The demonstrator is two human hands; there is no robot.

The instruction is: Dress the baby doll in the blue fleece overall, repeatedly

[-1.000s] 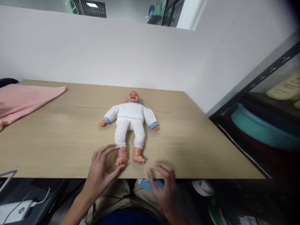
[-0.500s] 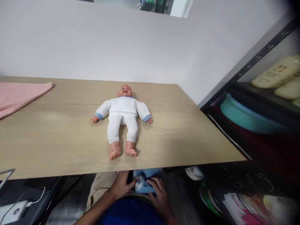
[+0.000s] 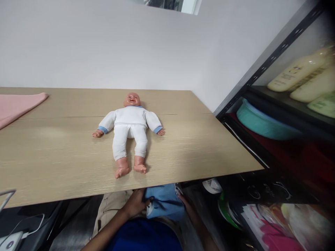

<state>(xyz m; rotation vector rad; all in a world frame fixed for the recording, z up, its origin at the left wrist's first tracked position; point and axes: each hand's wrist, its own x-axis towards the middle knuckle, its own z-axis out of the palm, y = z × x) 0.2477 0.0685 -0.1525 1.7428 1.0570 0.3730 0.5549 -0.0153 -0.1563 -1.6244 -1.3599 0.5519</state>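
Note:
A baby doll (image 3: 128, 130) in a white suit with blue cuffs lies on its back in the middle of the wooden table (image 3: 65, 157), feet toward me. Both my hands are below the table's front edge, on my lap. My left hand (image 3: 136, 204) grips the left side of a light blue cloth (image 3: 163, 202). My right hand (image 3: 187, 205) holds the cloth's right side; its fingers are blurred and partly hidden.
A pink cloth (image 3: 18, 106) lies at the table's far left. A dark metal shelf (image 3: 274, 115) on the right holds a teal basin (image 3: 261, 122) and pale bottles (image 3: 300, 75). A white device with cables (image 3: 13, 237) sits lower left.
My hands left the doll's feet and dropped under the table edge onto a blue cloth on my lap; they have now spread it wider. The view has shifted right.

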